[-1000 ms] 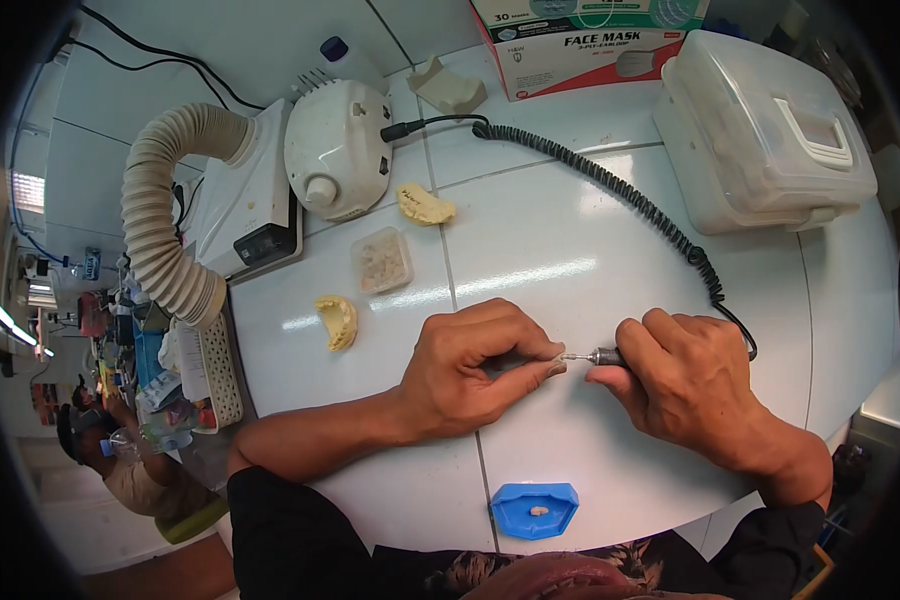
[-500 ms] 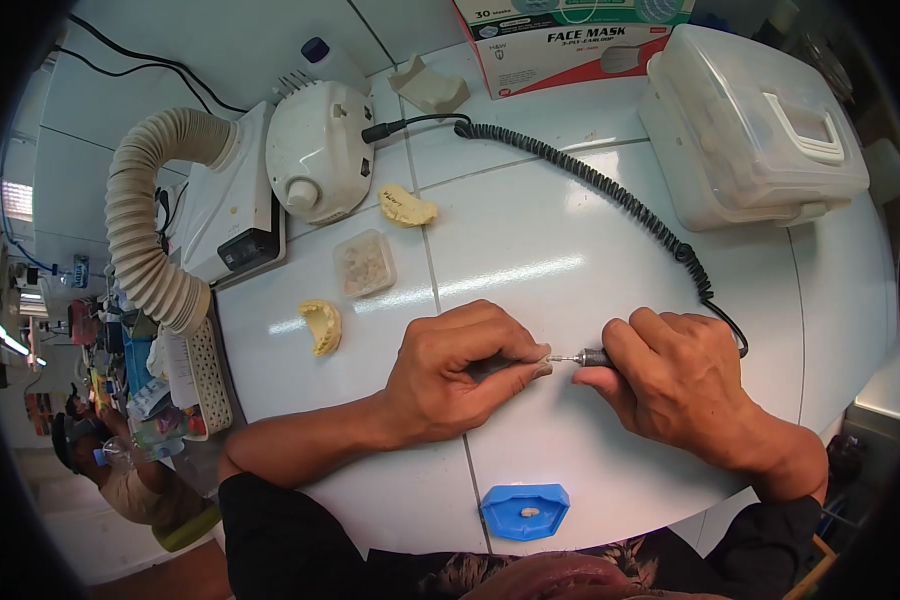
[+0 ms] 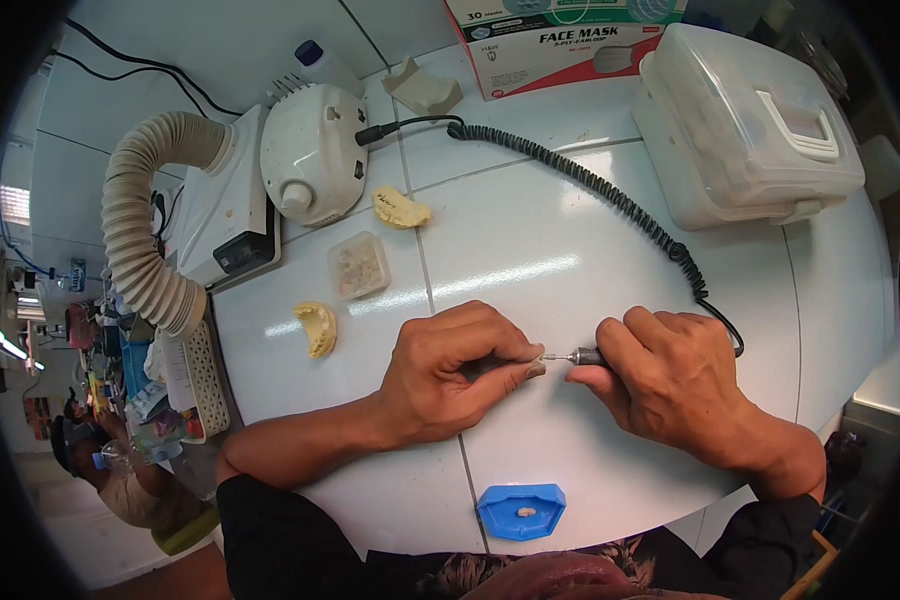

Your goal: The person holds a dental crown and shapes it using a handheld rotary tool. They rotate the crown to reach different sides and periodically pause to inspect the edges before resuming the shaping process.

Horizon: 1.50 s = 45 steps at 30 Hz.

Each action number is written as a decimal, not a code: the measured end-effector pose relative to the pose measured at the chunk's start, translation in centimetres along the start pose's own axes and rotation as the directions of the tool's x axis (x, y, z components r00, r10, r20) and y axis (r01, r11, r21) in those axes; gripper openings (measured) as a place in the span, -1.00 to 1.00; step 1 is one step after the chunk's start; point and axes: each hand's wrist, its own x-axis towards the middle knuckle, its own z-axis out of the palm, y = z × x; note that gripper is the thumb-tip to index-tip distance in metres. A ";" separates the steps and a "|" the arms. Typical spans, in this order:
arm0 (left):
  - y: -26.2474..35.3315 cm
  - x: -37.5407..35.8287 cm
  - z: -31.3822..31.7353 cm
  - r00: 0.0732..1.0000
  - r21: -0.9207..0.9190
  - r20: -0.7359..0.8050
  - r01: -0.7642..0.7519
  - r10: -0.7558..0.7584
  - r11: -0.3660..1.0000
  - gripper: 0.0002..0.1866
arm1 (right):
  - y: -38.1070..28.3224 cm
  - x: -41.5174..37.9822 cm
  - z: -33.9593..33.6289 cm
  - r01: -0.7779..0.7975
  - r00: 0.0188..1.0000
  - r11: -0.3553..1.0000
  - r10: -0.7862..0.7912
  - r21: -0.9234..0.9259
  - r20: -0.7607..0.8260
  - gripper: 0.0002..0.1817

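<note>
My left hand pinches a tiny piece between thumb and fingertips; its shape is mostly hidden. My right hand is wrapped round a dark rotary handpiece, whose thin metal bit points left and meets the left fingertips. A coiled black cord runs from the white control unit toward the right hand. Nearer my body, a blue tray holds a small pale piece.
Two yellowish dental casts flank a clear box of small pieces. A ribbed hose stands left, a white case right, a mask box behind. Another person is at far left.
The whole view has shifted slightly, so the table objects appear a little further left. Both hands keep nearly the same pose and grip.
</note>
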 end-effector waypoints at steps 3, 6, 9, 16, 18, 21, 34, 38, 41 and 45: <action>-0.1 0.1 -0.1 1.000 0.008 0.008 -0.013 0.013 1.000 -0.83 | 0.1 0.0 0.1 0.005 1.000 1.000 -0.005 0.014 -0.006 -0.49; 0.1 0.1 -0.1 1.000 0.007 0.009 0.009 -0.009 1.000 -0.83 | 0.1 0.0 0.2 0.020 1.000 1.000 -0.020 0.004 -0.012 -0.48; 0.2 0.1 -0.1 1.000 0.012 0.015 0.011 -0.011 1.000 -0.81 | 0.2 -0.1 0.2 0.018 1.000 1.000 -0.018 0.003 -0.008 -0.48; 0.0 0.1 -0.1 1.000 0.019 0.022 -0.009 0.009 1.000 -0.80 | 0.1 0.1 0.1 0.006 1.000 1.000 -0.006 0.008 0.005 -0.48; 0.0 0.2 -0.2 0.999 0.025 0.031 -0.011 0.010 1.000 -0.80 | 0.0 0.1 0.0 0.001 1.000 1.000 -0.001 0.012 0.006 -0.48; 0.1 0.0 -0.2 0.999 0.021 0.029 0.020 -0.020 1.000 -0.79 | 0.0 0.0 0.0 -0.008 1.000 1.000 0.008 0.001 0.012 -0.48; 0.0 0.1 -0.2 0.999 0.033 0.035 -0.007 0.006 0.999 -0.80 | 0.1 0.1 0.0 0.012 1.000 1.000 -0.012 -0.004 0.018 -0.47; -0.2 0.1 -0.1 0.999 0.026 0.028 -0.016 0.015 1.000 -0.82 | 0.1 0.1 -0.1 0.003 1.000 1.000 -0.003 -0.004 0.022 -0.47; -0.3 0.0 0.0 1.000 0.011 0.006 -0.016 0.016 1.000 -0.85 | 0.1 0.1 -0.1 0.017 1.000 1.000 -0.017 -0.004 0.012 -0.47; -0.3 0.0 0.1 1.000 -0.004 -0.003 -0.002 0.002 1.000 -0.85 | 0.1 0.1 0.0 0.001 1.000 1.000 -0.001 -0.012 0.011 -0.47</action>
